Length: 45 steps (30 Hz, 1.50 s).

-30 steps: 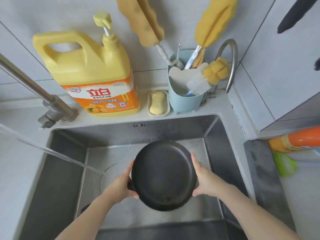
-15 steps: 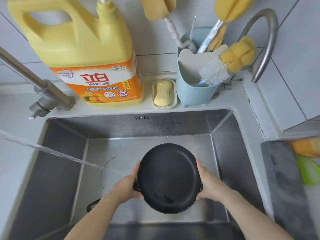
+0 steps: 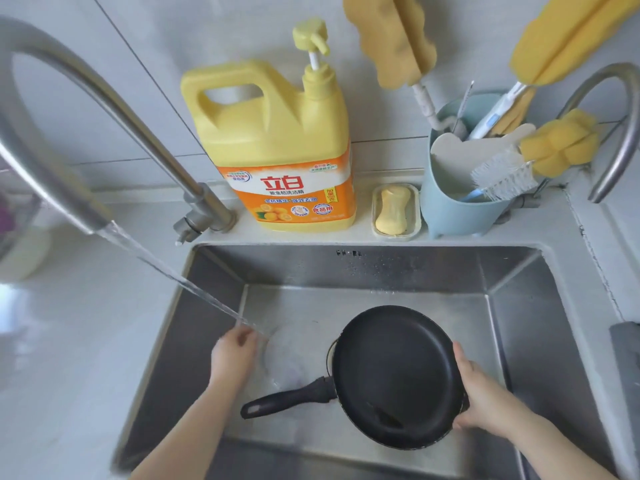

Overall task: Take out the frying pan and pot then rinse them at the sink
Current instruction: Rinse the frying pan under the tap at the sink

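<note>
A black frying pan point(image 3: 394, 375) sits tilted inside the steel sink point(image 3: 398, 271), its handle pointing left. My right hand point(image 3: 479, 393) grips the pan's right rim. My left hand point(image 3: 233, 353) is off the pan, held under the water stream point(image 3: 173, 271) that runs from the steel faucet point(image 3: 104, 98); its fingers are loosely curled and hold nothing. No pot is in view.
Behind the sink stand a yellow detergent jug point(image 3: 280, 150), a soap dish with a yellow bar point(image 3: 394, 209) and a blue holder point(image 3: 460, 188) with brushes and sponges. A second curved tap point(image 3: 620, 133) rises at the right. White counter lies at the left.
My left hand let go of the pan and moved left into the running water. The pan's handle is now exposed. The view shifted left, showing more of the faucet.
</note>
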Tool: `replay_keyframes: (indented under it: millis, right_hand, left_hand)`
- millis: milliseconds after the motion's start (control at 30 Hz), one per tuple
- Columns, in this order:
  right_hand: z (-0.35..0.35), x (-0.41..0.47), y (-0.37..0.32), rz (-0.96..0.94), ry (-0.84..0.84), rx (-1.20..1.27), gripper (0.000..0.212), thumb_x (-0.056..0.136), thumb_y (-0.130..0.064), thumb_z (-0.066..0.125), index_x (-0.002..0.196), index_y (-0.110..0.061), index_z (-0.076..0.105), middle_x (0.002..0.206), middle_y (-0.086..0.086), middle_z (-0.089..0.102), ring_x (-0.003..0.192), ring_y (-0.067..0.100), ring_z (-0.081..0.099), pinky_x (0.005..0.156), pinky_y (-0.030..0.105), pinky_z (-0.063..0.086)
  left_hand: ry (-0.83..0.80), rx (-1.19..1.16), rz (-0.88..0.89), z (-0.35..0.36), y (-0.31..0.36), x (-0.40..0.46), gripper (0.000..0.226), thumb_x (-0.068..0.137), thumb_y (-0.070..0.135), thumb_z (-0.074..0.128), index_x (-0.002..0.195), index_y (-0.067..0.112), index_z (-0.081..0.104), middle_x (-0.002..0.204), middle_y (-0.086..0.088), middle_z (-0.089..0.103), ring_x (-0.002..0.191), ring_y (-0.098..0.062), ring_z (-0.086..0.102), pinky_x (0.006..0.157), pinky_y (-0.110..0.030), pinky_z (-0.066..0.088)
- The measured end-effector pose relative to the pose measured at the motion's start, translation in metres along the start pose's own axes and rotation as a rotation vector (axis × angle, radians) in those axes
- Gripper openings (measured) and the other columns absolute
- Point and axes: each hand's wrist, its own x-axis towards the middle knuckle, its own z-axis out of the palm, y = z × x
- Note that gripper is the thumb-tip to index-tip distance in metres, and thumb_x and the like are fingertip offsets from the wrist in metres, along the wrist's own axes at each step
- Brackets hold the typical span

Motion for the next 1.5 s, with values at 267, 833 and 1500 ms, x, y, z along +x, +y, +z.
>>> replay_keyframes:
  millis: [267,833,1500]
  right_hand:
    - [-0.002,-0.005,-0.002,-0.006,0.019,-0.03,0.144,0.064,-0.036,0.085,0.126,-0.039,-0.045,0.138,-0.005,0.032,0.095,0.005,0.056,0.088,0.026,0.049]
    - [-0.003,-0.007,-0.004,0.022,0.029,-0.042,0.147,0.063,-0.037,0.088,0.144,-0.033,-0.034,0.136,-0.006,0.038,0.098,0.01,0.057,0.09,0.026,0.049]
    - [0.002,-0.001,0.001,0.032,0.021,0.111,0.148,0.062,-0.022,0.09,0.143,-0.045,-0.031,0.149,-0.005,0.029,0.113,0.012,0.053,0.1,0.03,0.046]
  left_hand:
    - [0.363,-0.458,0.189,-0.097,0.077,0.058,0.024,0.093,0.032,0.04,0.071,0.023,0.038,0.067,-0.001,0.033,0.066,-0.016,0.035,0.07,-0.035,0.033]
    - [0.128,-0.184,0.447,-0.017,0.066,-0.005,0.087,0.094,0.024,0.062,0.155,0.015,0.001,0.162,0.003,-0.002,0.149,-0.01,0.0,0.119,-0.019,0.006]
    - [-0.748,0.416,0.368,0.117,-0.005,-0.03,0.151,0.048,0.054,0.086,0.145,0.043,-0.029,0.131,0.01,0.041,0.108,-0.017,0.06,0.092,-0.037,0.051]
